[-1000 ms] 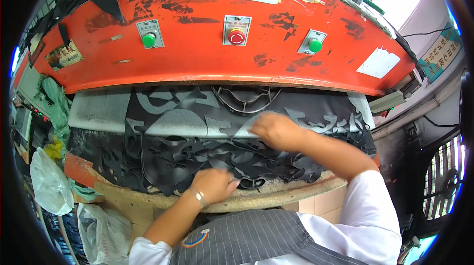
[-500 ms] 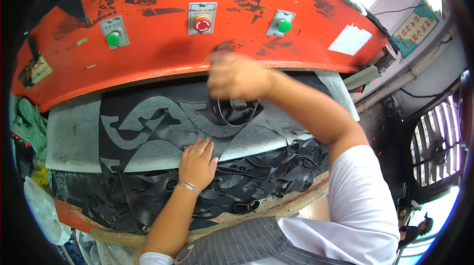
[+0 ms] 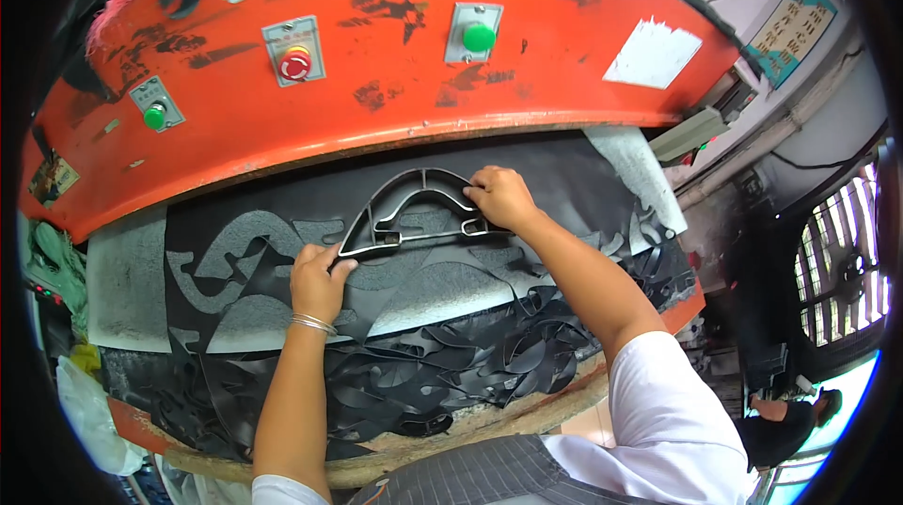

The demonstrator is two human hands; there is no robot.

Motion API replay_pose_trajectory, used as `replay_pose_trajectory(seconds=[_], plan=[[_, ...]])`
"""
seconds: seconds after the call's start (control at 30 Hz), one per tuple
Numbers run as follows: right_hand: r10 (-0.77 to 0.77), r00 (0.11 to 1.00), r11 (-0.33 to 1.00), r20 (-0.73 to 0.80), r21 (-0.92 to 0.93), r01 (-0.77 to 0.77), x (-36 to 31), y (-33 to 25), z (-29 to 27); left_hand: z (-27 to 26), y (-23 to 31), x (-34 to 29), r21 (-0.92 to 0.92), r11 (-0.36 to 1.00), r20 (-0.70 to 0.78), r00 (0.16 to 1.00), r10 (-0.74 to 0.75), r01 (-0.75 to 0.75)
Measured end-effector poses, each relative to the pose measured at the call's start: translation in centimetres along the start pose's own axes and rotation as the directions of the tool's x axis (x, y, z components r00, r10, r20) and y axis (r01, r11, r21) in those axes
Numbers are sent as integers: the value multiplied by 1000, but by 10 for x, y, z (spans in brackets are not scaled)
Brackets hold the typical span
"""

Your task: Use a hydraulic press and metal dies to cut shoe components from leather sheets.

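Note:
A curved metal cutting die (image 3: 428,193), shaped like an arch with an open middle, is held between my two hands above a black leather-like sheet (image 3: 555,162). My left hand (image 3: 318,281) grips its left tip, thumb against the edge. At the right end, my right hand (image 3: 503,198) has its fingers closed round the frame. Curved cut-outs in the left and middle part of the sheet expose the pale grey cutting board (image 3: 127,293) beneath. Whether the die touches the sheet, I cannot tell.
An orange press (image 3: 376,110) spans the far side, with two green buttons (image 3: 479,37) and a red stop button (image 3: 294,63). Black offcuts (image 3: 461,355) are heaped along the near edge. Plastic bags (image 3: 89,411) hang at left; a person (image 3: 790,430) is at far right.
My right hand has come down and to the right with the die, now turned to show its full outline. My left hand has moved left off the sheet and taken the die's left tip.

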State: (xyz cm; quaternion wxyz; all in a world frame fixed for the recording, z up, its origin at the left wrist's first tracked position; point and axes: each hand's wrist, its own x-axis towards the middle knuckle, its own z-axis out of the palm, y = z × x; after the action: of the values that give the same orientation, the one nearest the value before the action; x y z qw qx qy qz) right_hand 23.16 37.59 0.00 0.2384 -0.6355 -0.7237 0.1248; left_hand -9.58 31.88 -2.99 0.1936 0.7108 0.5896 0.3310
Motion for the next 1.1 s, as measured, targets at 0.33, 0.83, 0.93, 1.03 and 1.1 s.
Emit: replay_pose_trajectory(seconds=[0.33,0.83,0.93,1.03,1.1], plan=[[-295,946,938,134,231,259,-43,51,-33,21,15,1,137,987,-161,985,-56,79],[-316,936,948,155,8,318,-71,62,-30,23,21,2,172,984,-152,988,-16,43],[-317,937,947,148,-8,322,-69,62,-30,22,21,5,167,984,-154,988,-26,52],[-298,941,954,163,5,301,-72,59,-28,21,19,2,168,984,-150,988,-39,65],[-280,943,959,180,-3,285,-75,61,-23,22,17,0,172,984,-155,988,-25,52]])
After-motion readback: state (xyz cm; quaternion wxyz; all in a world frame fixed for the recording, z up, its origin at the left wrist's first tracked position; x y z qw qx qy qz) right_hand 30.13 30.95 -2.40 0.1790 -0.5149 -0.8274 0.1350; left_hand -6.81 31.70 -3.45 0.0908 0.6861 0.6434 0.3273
